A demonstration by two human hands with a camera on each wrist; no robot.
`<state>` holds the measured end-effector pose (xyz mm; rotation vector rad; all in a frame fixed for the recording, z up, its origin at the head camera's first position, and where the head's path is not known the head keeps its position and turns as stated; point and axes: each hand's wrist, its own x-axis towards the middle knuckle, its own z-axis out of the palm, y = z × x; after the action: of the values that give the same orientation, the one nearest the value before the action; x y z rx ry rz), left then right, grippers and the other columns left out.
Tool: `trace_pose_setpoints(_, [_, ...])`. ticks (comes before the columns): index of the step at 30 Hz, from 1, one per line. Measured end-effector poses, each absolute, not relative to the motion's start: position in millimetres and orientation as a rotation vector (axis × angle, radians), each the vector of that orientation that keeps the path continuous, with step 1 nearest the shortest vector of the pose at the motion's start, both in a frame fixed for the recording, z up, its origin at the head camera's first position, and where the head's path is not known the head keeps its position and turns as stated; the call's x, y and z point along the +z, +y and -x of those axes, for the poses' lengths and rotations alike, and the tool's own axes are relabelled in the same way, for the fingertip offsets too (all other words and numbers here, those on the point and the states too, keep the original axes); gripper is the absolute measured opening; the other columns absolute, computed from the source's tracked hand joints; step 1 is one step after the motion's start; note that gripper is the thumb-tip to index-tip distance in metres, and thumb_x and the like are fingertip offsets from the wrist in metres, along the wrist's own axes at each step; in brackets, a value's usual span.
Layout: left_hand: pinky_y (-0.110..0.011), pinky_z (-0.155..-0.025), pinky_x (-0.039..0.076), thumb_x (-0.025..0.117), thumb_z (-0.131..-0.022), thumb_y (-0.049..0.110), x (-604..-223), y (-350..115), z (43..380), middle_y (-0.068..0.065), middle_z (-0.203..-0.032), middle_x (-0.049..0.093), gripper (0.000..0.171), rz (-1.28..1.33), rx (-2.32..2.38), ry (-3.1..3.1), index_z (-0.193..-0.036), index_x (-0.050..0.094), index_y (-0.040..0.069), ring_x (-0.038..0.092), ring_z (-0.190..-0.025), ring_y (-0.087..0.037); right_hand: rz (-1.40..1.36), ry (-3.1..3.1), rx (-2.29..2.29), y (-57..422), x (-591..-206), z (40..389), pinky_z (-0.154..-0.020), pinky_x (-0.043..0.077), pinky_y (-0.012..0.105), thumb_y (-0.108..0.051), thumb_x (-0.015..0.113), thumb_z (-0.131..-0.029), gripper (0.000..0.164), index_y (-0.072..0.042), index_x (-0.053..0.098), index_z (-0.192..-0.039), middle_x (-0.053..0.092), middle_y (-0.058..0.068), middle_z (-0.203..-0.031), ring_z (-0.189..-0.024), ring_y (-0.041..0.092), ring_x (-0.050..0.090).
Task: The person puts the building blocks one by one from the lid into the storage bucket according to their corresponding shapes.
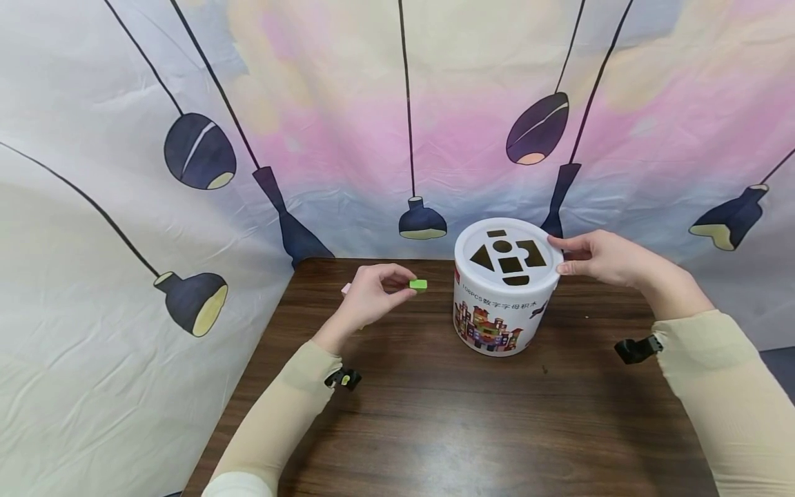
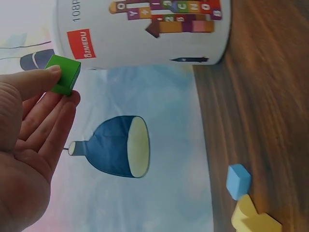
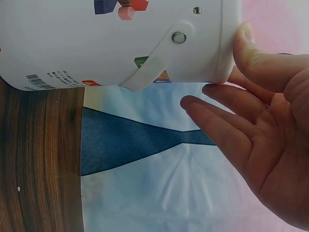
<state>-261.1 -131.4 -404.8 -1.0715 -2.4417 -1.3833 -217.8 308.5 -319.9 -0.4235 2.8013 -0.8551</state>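
In the head view my left hand point(image 1: 373, 297) pinches a small green block point(image 1: 419, 284) between thumb and fingertips, above the table and left of the bucket. The left wrist view shows the green block point(image 2: 65, 75) with flat, square faces. A white toy-block bucket point(image 1: 499, 317) stands upright on the table. Its white lid point(image 1: 466, 241) has several shaped holes, among them a triangle, a circle and a square. My right hand point(image 1: 611, 259) holds the lid's right edge, thumb on the near side and index finger farther back; its other fingers point(image 3: 217, 121) extend away from the bucket.
A blue block point(image 2: 238, 181) and yellow blocks point(image 2: 260, 223) lie on the brown wooden table point(image 1: 435, 428). A pink block point(image 1: 346, 289) shows partly behind my left hand. Close behind the table hangs a cloth backdrop point(image 1: 348, 124) printed with lamps. The bucket's handle point(image 3: 149, 70) hangs down its side.
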Motion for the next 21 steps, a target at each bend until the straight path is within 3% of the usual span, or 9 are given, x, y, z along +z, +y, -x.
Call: trace_pose_setpoints(21, [-0.031,-0.081,0.065,0.081,-0.094,0.001,-366.4,-90.4,267.9,-0.008,-0.108,0.08,0.022,1.096,-1.58,-2.296,-0.115,0.079,0.004,0.079,-0.095,-0.019,0.436,2.825,-0.827,307.9,-318.2,217.8,-0.111,0.041,0.071,-0.027,0.078,-0.101,0.07,0.001,0.048,-0.157,0.055,0.03,-0.149,-0.145,0.054,0.043])
